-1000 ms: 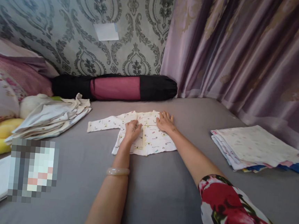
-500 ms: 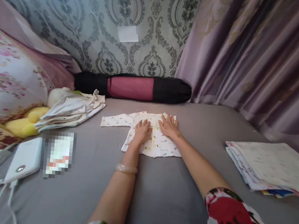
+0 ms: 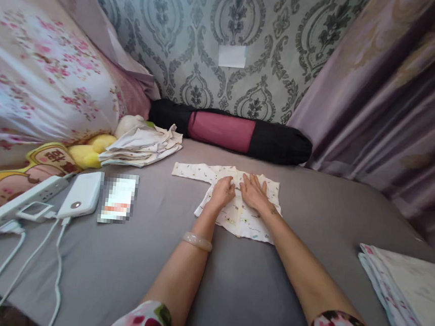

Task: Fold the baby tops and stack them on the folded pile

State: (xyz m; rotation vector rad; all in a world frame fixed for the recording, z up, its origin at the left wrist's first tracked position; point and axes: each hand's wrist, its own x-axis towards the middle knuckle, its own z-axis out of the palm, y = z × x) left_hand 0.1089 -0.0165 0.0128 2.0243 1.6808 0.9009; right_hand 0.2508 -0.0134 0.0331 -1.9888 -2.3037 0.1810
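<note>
A small white baby shirt [image 3: 248,225] with a tiny print lies flat on the grey bed sheet, one sleeve stretched out to the left. The other sleeve does not show sticking out at the right. My left hand [image 3: 223,192] is on the upper front of the shirt, its fingers bent and drawn together at the cloth near the middle line. Close beside it, my right hand [image 3: 253,192] rests palm down on the shirt's chest, fingers spread. Both hands partly cover the collar area.
Folded clothes [image 3: 145,146] are piled at the left beside yellow plush toys [image 3: 91,151]. Nearer stand a white power bank [image 3: 82,194], a power strip [image 3: 11,211] with cables and a blurred-out item [image 3: 119,198]. Another folded stack [image 3: 410,291] lies right. A black-and-pink long bag [image 3: 222,132] lines the wall.
The view has turned left. My right hand has slid inward from the shirt's right shoulder toward its middle. My left hand's fingers, flatter before, are now gathered near the collar.
</note>
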